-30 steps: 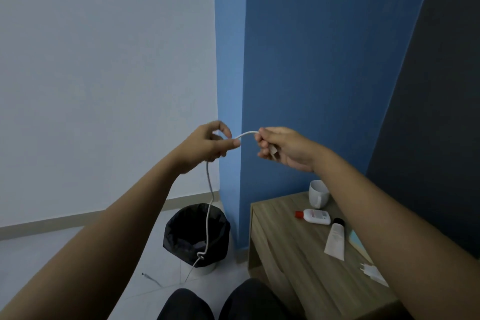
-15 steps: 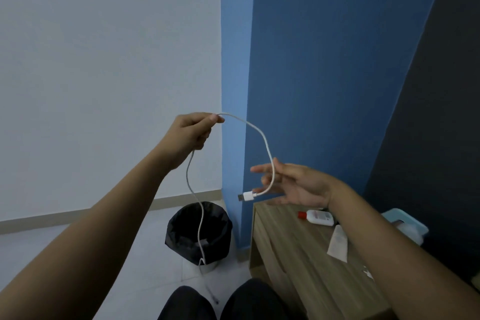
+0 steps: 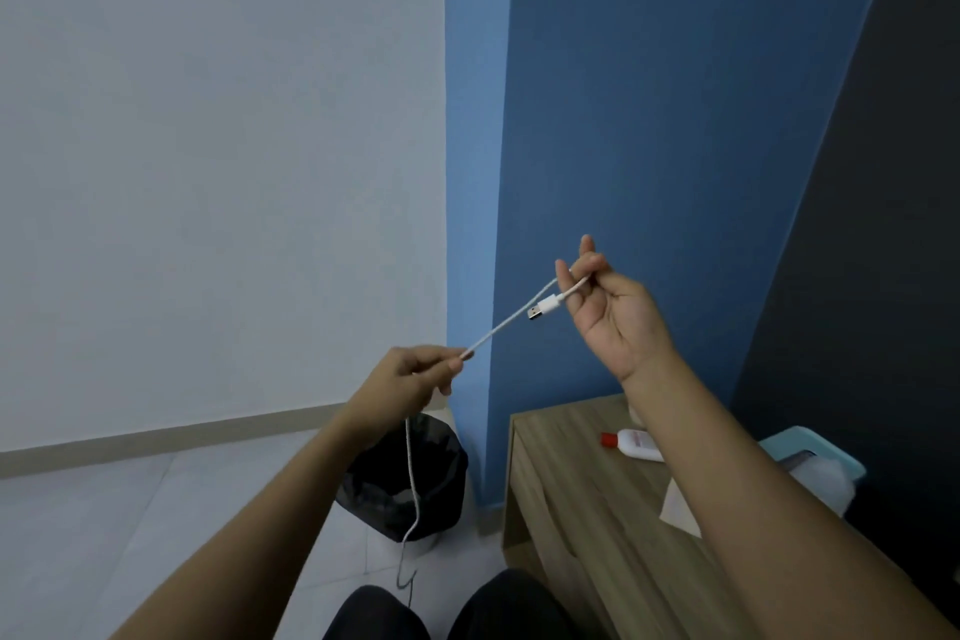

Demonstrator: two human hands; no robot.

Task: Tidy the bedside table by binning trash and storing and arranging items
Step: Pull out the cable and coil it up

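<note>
Head view: my right hand [image 3: 618,322] has the white cable [image 3: 506,325] looped over its fingers, plug end dangling; left hand [image 3: 410,379] pinches it taut, tail hanging over the bin [image 3: 410,478]. I'd wind even loops, keeping light tension, left of the table [image 3: 571,499].

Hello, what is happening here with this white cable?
A person is holding a white USB cable up in the air with both hands. The right hand has the plug end looped around its fingers, and the left hand pinches the cable lower down, so the part between them is tight. The rest hangs down in front of a black bin. A small white bottle lies on the wooden bedside table.
</note>
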